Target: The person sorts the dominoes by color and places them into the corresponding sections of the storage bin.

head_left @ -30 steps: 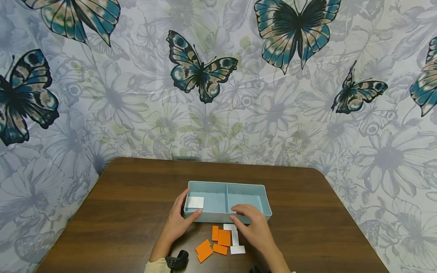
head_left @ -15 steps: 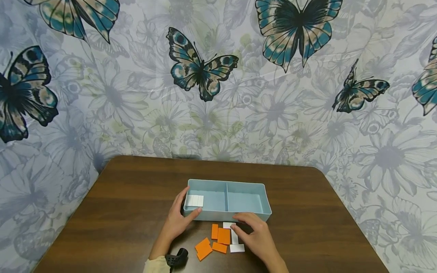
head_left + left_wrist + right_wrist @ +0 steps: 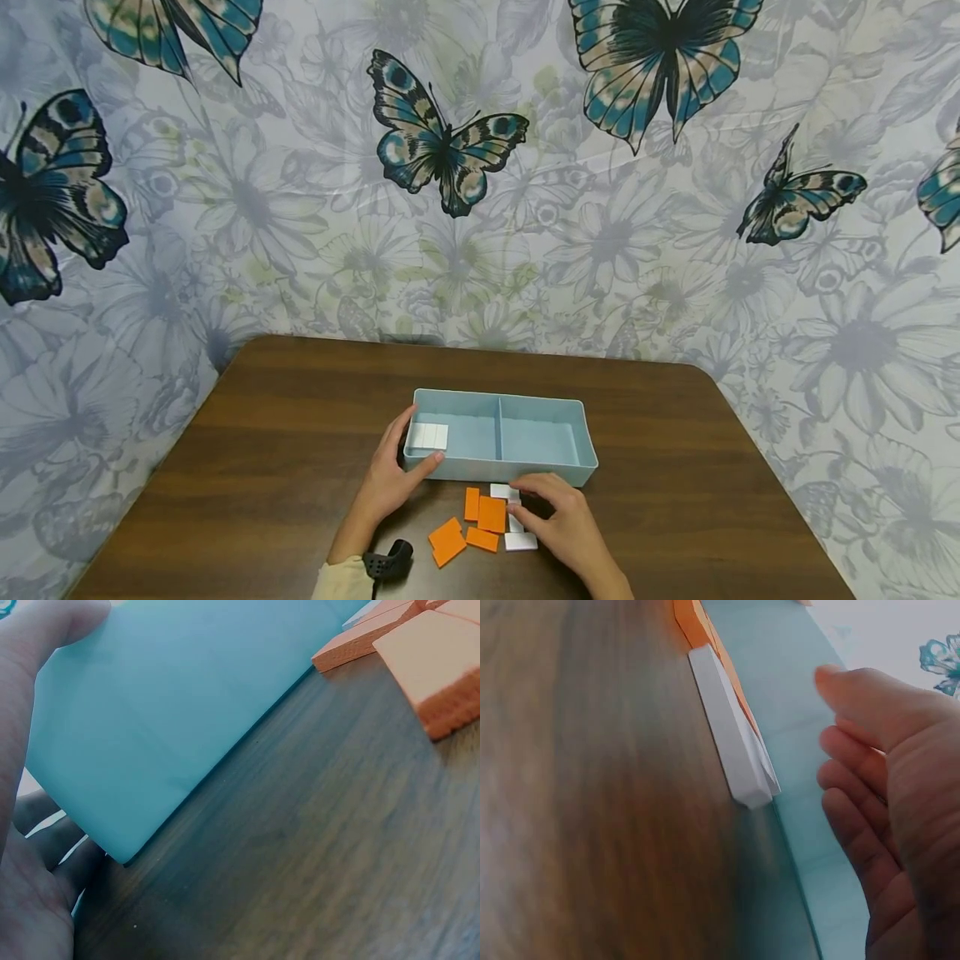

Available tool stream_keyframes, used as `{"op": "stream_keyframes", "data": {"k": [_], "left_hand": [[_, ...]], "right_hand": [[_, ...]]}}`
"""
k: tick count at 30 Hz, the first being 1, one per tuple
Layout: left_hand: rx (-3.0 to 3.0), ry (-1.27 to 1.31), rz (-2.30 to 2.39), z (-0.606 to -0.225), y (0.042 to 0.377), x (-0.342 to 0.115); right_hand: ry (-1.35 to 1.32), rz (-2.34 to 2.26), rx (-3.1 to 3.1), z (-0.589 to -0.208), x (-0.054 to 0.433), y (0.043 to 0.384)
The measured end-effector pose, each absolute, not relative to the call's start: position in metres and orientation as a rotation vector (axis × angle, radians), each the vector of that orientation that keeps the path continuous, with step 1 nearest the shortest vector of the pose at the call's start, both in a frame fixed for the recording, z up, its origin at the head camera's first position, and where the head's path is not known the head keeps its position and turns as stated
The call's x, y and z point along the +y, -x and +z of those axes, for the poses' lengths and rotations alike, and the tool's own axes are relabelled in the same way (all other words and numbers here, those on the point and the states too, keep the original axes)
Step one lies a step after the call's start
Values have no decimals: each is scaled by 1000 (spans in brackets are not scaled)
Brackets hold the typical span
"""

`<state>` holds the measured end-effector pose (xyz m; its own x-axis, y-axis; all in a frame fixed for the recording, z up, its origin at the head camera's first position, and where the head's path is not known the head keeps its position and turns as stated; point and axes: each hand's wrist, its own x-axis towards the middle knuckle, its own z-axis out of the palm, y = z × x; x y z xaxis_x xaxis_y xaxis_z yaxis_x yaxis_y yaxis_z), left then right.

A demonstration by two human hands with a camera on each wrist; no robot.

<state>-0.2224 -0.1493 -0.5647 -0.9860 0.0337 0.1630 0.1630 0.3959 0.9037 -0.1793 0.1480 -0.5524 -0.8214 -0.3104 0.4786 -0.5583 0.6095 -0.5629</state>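
My left hand [image 3: 386, 487] holds the left end of a light-blue two-compartment box [image 3: 510, 471], thumb at the front wall and fingers round the left side. White tiles [image 3: 430, 436] sit side by side in its left compartment. In front of the box, my right hand [image 3: 561, 518] hovers over loose white blocks [image 3: 521, 542], partly hiding them. The right wrist view shows its thumb and fingers [image 3: 855, 817] loosely bent, with nothing visible between them, near a white block [image 3: 731, 735]. Several orange blocks [image 3: 492, 514] lie just left of the white ones.
Everything rests on a brown wooden table [image 3: 300, 417] with rounded far corners. A black wrist strap [image 3: 388, 561] is by the left sleeve. Behind the table hangs a cloth [image 3: 600, 250] printed with butterflies and flowers. The box's right compartment [image 3: 540, 429] shows a bare floor.
My right hand has drawn back from the box's front rim and lowered toward the white blocks. The left hand stays at the box's left end. The head view has tilted slightly.
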Motion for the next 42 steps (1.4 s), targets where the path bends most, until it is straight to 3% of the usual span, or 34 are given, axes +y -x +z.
{"op": "stream_keyframes", "data": {"k": [42], "left_hand": [[-2531,174,-1670,-564,224,-148]], "right_hand": [[-592,1072,-2661,-562,176,178]]}}
